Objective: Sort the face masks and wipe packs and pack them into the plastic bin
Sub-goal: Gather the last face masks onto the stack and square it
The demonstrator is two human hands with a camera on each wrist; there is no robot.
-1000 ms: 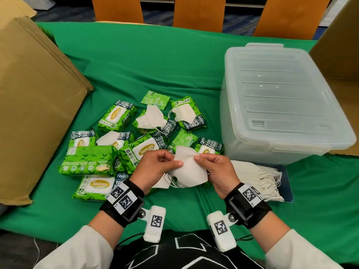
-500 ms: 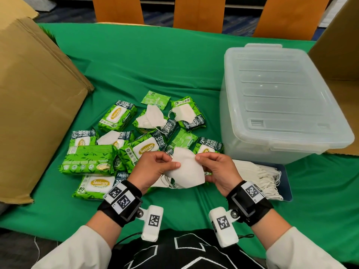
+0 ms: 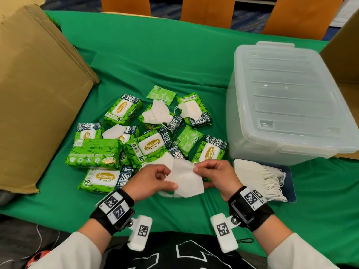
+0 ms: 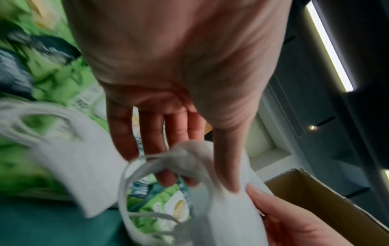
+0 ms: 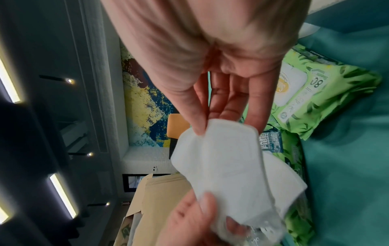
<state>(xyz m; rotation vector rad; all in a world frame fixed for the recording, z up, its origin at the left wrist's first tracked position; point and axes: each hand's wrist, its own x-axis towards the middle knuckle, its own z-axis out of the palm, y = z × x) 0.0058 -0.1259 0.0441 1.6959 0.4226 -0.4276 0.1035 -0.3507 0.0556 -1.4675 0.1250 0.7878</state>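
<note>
Presently held at lower centre of the head view: one white face mask [image 3: 185, 181], folded flat, pinched between both hands just above the green tablecloth [image 3: 155, 61]. It is judged light, soft and limp, with loose ear loops apt to snag; hold is best taken at the stiffer folded edges. The left hand [image 3: 153, 181] pinches its lower left edge by thumb and fingers; the right hand [image 3: 215, 175] pinches its upper right corner.

Wipe packs [image 3: 151, 146], green and glossy, are heaped just beyond, with other masks lying among them; these are judged squashy and somewhat slippery.

A stack of masks [image 3: 254, 175] lies at right. The plastic bin [image 3: 287, 105], lid on, stands at upper right. Cardboard [image 3: 35, 94] fills the left.
</note>
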